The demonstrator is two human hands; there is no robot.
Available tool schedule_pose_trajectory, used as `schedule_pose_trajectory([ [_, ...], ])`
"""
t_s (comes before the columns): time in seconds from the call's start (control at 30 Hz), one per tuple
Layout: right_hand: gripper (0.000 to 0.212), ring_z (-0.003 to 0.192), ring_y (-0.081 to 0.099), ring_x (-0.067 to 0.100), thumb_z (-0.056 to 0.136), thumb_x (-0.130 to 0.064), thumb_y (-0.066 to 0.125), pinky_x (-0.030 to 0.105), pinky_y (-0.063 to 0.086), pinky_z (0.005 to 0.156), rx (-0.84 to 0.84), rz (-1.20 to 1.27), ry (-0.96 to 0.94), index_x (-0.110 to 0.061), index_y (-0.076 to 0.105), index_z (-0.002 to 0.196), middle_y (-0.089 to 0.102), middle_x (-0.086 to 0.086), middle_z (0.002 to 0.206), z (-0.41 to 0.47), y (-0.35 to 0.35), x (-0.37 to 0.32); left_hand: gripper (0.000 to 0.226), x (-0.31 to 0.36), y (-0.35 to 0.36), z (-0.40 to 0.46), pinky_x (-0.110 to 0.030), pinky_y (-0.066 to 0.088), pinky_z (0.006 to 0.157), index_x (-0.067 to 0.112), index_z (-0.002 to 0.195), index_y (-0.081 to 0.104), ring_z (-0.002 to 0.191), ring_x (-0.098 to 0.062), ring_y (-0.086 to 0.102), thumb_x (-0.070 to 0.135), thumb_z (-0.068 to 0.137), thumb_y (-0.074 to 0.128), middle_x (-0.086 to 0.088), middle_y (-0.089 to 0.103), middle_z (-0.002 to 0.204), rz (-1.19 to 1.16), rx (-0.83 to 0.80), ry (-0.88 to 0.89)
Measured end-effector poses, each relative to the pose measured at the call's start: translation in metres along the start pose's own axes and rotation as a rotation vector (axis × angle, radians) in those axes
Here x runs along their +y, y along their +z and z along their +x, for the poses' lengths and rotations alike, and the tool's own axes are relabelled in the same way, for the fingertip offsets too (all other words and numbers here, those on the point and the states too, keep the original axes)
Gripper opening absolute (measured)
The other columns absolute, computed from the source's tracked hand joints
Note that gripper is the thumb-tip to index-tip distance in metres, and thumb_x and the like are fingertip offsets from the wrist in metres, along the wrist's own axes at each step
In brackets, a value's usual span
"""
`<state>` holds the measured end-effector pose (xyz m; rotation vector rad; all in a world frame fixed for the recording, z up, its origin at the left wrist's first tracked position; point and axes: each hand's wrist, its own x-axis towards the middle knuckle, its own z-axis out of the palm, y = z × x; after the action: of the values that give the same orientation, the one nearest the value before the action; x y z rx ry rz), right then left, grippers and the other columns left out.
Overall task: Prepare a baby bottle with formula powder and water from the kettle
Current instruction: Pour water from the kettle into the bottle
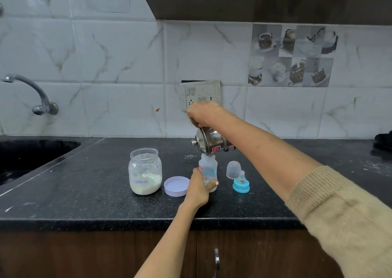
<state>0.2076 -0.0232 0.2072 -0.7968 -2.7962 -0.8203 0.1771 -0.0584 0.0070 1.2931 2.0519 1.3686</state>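
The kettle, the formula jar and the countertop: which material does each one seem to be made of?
Kettle: polished metal, probably stainless steel; it is silver and mirrors the room.
Formula jar: clear glass or plastic, I cannot tell which; the powder shows through the wall.
Countertop: dark polished stone, perhaps granite; it is black with fine pale speckles.

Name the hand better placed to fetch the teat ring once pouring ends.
Right, probably: the blue teat ring lies on the bottle's right, while the left hand steadies it. The right hand must first park the kettle.
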Motion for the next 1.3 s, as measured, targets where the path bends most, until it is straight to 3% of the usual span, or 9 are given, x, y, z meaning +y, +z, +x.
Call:
schedule_pose_trajectory([
  [0.3, 0.030, 0.096, 0.061, 0.027, 0.088, 0.011, 0.048, 0.030, 0.045, 0.072, -0.036, 0.067, 0.020, -0.004, 0.064, 0.108, 0.062, 0.011, 0.112, -0.0035, -0.0043, -0.0027, 0.049, -0.0005, 0.0007, 0.0013, -0.035, 0.039, 0.103, 0.010, 0.129, 0.032, 0.124, -0.023, 0.046, 0.020, 0.090, 0.059, -0.008, 0.046, 0.136, 0.004, 0.004, -0.002],
  [0.43, 0.029, 0.071, 0.055, 0.021, 0.086, 0.010, 0.050, 0.023, 0.042, 0.055, -0.082, 0.123, 0.037, -0.003, 0.066, 0.107, 0.053, 0.008, 0.085, -0.0071, -0.0074, -0.0017, 0.049, -0.0013, 0.0012, 0.0015, -0.034, 0.039, 0.102, 0.010, 0.129, 0.033, 0.123, -0.023, 0.046, 0.020, 0.090, 0.060, -0.008, 0.046, 0.135, 0.001, 0.005, 0.002],
  [0.5, 0.029, 0.065, 0.052, 0.019, 0.085, 0.011, 0.051, 0.023, 0.042, 0.056, -0.087, 0.130, 0.033, -0.003, 0.067, 0.105, 0.051, 0.005, 0.082, -0.0077, -0.0081, -0.0012, 0.048, -0.0015, 0.0014, 0.0015, -0.034, 0.039, 0.102, 0.010, 0.128, 0.033, 0.123, -0.023, 0.047, 0.020, 0.090, 0.060, -0.008, 0.047, 0.135, 0.003, 0.006, 0.003],
  [0.67, 0.028, 0.078, 0.054, 0.021, 0.085, 0.012, 0.051, 0.028, 0.045, 0.063, -0.085, 0.151, 0.028, -0.003, 0.068, 0.102, 0.053, 0.006, 0.090, -0.0069, -0.0078, 0.0001, 0.048, -0.0018, 0.0016, 0.0022, -0.035, 0.039, 0.103, 0.010, 0.129, 0.033, 0.124, -0.023, 0.046, 0.020, 0.090, 0.060, -0.008, 0.046, 0.135, 0.002, 0.006, 0.003],
  [0.73, 0.028, 0.079, 0.054, 0.021, 0.085, 0.012, 0.052, 0.029, 0.045, 0.068, -0.082, 0.157, 0.029, -0.004, 0.068, 0.101, 0.054, 0.006, 0.092, -0.0060, -0.0068, 0.0008, 0.049, -0.0021, 0.0017, 0.0025, -0.035, 0.039, 0.103, 0.010, 0.129, 0.033, 0.124, -0.023, 0.046, 0.021, 0.089, 0.060, -0.008, 0.046, 0.135, 0.002, 0.007, 0.004],
  [0.83, 0.027, 0.078, 0.054, 0.020, 0.086, 0.010, 0.052, 0.028, 0.046, 0.061, -0.076, 0.157, 0.034, -0.003, 0.068, 0.103, 0.054, 0.006, 0.089, -0.0064, -0.0065, 0.0012, 0.049, -0.0028, 0.0022, 0.0031, -0.035, 0.039, 0.102, 0.010, 0.128, 0.033, 0.123, -0.023, 0.047, 0.021, 0.089, 0.060, -0.008, 0.047, 0.135, 0.003, 0.008, 0.013],
  [0.97, 0.029, 0.079, 0.052, 0.020, 0.085, 0.011, 0.051, 0.029, 0.044, 0.070, -0.067, 0.160, 0.041, -0.003, 0.068, 0.104, 0.052, 0.006, 0.090, -0.0055, -0.0052, 0.0010, 0.047, -0.0036, 0.0023, 0.0033, -0.034, 0.039, 0.102, 0.011, 0.127, 0.033, 0.122, -0.023, 0.047, 0.021, 0.089, 0.060, -0.007, 0.047, 0.134, 0.001, 0.006, 0.008],
  [1.17, 0.028, 0.078, 0.053, 0.022, 0.083, 0.011, 0.052, 0.029, 0.043, 0.071, -0.071, 0.165, 0.052, -0.008, 0.066, 0.097, 0.055, 0.008, 0.091, -0.0043, -0.0045, -0.0011, 0.048, -0.0042, 0.0026, 0.0041, -0.036, 0.039, 0.103, 0.011, 0.128, 0.033, 0.123, -0.023, 0.047, 0.021, 0.089, 0.060, -0.007, 0.047, 0.135, 0.002, 0.007, 0.003],
  [1.3, 0.030, 0.079, 0.055, 0.022, 0.083, 0.012, 0.051, 0.029, 0.044, 0.071, -0.063, 0.179, 0.064, -0.003, 0.067, 0.103, 0.064, 0.012, 0.111, -0.0027, -0.0038, -0.0022, 0.048, -0.0049, 0.0028, 0.0045, -0.036, 0.039, 0.103, 0.011, 0.128, 0.033, 0.123, -0.024, 0.047, 0.021, 0.090, 0.060, -0.008, 0.046, 0.135, 0.003, 0.005, 0.006],
])
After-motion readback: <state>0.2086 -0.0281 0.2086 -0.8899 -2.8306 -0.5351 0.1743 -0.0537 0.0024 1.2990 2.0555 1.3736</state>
